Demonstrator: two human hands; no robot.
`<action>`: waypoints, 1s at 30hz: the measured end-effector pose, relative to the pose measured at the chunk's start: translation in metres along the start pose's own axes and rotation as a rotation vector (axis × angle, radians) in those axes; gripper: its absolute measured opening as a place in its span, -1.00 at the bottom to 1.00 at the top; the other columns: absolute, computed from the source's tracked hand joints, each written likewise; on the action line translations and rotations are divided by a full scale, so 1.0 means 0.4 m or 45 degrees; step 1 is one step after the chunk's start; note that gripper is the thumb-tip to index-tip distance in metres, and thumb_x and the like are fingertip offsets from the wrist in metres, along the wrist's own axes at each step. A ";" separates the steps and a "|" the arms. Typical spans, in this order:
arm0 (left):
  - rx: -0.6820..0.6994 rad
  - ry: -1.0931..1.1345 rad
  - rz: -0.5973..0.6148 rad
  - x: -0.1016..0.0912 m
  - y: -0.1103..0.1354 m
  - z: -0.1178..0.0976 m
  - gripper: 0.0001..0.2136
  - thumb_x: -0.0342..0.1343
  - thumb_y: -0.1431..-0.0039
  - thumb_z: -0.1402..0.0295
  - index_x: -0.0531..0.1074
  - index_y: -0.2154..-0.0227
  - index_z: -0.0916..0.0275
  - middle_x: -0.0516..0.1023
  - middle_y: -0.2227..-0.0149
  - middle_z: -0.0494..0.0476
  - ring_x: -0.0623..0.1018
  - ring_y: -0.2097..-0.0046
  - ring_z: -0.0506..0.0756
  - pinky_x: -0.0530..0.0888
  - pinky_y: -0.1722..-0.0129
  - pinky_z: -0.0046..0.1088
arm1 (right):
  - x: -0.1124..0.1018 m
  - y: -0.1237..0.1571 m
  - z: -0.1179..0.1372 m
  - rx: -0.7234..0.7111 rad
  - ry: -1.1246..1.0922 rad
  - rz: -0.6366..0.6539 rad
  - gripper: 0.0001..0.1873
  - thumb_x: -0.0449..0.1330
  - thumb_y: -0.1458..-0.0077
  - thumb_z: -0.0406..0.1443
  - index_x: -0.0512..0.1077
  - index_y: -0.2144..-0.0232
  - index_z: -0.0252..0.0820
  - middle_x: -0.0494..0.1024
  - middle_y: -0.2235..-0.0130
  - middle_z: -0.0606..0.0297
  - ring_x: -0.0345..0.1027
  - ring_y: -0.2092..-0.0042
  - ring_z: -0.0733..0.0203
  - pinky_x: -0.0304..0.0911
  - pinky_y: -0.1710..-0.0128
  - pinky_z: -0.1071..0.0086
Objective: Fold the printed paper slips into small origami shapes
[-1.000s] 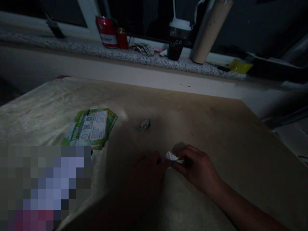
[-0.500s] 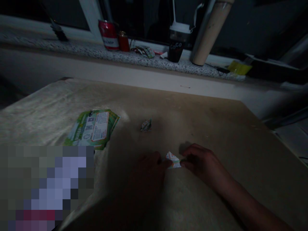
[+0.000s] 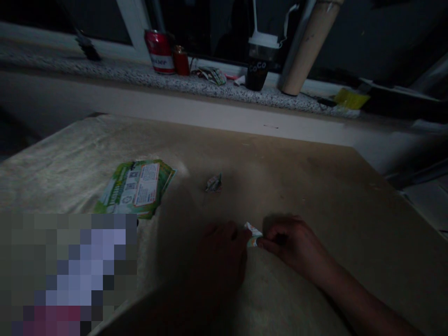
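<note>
A small folded piece of printed paper, white with green and orange, lies on the table between my two hands. My left hand, in deep shadow, presses on the paper's left side with its fingertips. At the paper's lower right corner, my right hand pinches the edge between thumb and forefinger. Farther back sits a small folded paper piece, dark and patterned, touched by neither hand. To the left lies a stack of green printed leaflets.
On the granite sill behind the table stand a red can, an orange-red jar, a lidded cup and a leaning cardboard tube. Crumpled wrappers lie between them. A pixelated patch hides the lower left.
My right hand's fingers have closed in over the paper's right side, and less of the paper shows. My left hand stays pressed on it. The view has shifted slightly.
</note>
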State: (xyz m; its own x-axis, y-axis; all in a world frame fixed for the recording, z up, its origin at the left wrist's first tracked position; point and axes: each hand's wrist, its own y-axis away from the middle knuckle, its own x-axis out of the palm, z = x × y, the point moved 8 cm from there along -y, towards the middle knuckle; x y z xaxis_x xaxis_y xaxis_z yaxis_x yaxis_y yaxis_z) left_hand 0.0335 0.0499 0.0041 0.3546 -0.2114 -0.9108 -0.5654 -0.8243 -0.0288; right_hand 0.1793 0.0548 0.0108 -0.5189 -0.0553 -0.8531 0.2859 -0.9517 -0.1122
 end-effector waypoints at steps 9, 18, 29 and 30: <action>-0.162 0.112 -0.093 -0.004 -0.013 0.018 -0.79 0.11 -0.36 0.36 0.50 0.00 0.18 0.67 0.03 0.21 0.62 0.02 0.27 0.41 -0.10 -0.03 | 0.000 0.002 0.009 0.078 0.102 -0.056 -0.66 0.51 -0.03 -0.24 0.47 0.64 -0.12 0.54 0.54 0.44 0.47 0.44 0.19 0.17 0.27 0.24; -0.257 0.112 0.013 -0.030 -0.009 0.039 -0.69 0.14 -0.29 0.38 0.48 -0.08 0.13 0.70 0.19 0.13 0.65 0.16 0.24 0.39 -0.03 -0.08 | 0.001 -0.002 0.007 0.111 0.049 -0.019 -0.64 0.48 -0.07 -0.22 0.48 0.64 -0.15 0.53 0.53 0.42 0.43 0.45 0.24 0.17 0.32 0.29; -0.409 0.184 0.114 -0.049 -0.001 0.080 -0.52 0.16 -0.20 0.40 0.39 -0.19 0.09 0.68 0.35 0.02 0.62 0.25 0.22 0.40 0.13 -0.23 | 0.000 0.001 0.005 0.157 0.090 -0.007 -0.67 0.49 -0.06 -0.22 0.50 0.63 -0.14 0.53 0.53 0.41 0.41 0.44 0.22 0.13 0.30 0.28; -0.400 0.194 0.097 -0.051 0.000 0.080 -0.52 0.16 -0.20 0.40 0.39 -0.20 0.09 0.68 0.35 0.01 0.62 0.26 0.21 0.40 0.12 -0.23 | 0.000 0.000 0.004 0.160 0.093 -0.009 -0.67 0.50 -0.05 -0.22 0.50 0.63 -0.14 0.53 0.54 0.42 0.42 0.44 0.22 0.13 0.30 0.28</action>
State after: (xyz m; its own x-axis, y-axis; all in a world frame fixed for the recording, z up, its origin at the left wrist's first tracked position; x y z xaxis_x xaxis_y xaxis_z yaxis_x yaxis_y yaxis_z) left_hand 0.0024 0.0712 0.0094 0.4402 -0.3349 -0.8331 -0.3464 -0.9194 0.1866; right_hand 0.1781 0.0542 0.0115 -0.4591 -0.0309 -0.8878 0.1770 -0.9825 -0.0573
